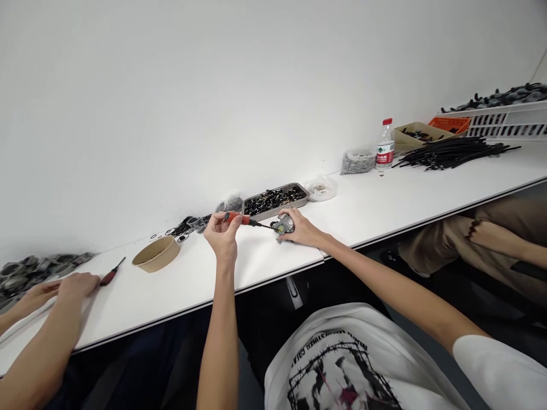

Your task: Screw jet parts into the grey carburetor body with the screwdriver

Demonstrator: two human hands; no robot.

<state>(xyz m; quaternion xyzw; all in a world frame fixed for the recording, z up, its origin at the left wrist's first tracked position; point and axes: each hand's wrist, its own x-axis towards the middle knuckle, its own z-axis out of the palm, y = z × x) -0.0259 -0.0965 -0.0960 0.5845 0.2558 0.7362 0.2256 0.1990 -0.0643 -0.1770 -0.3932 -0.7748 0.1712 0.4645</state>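
Note:
My left hand is closed around the red and black handle of a screwdriver. Its thin dark shaft points right, and the tip meets a small grey housing with a yellowish-green patch inside. My right hand grips that housing from the right, just above the white table. Fingers cover part of the housing, so its full shape is hidden. Behind both hands lies a metal tray full of small black parts.
To the left stand a tan bowl, a second screwdriver and a co-worker's hands by a heap of grey parts. Rightward are clear bags, a red-capped bottle, black tubes and a white crate.

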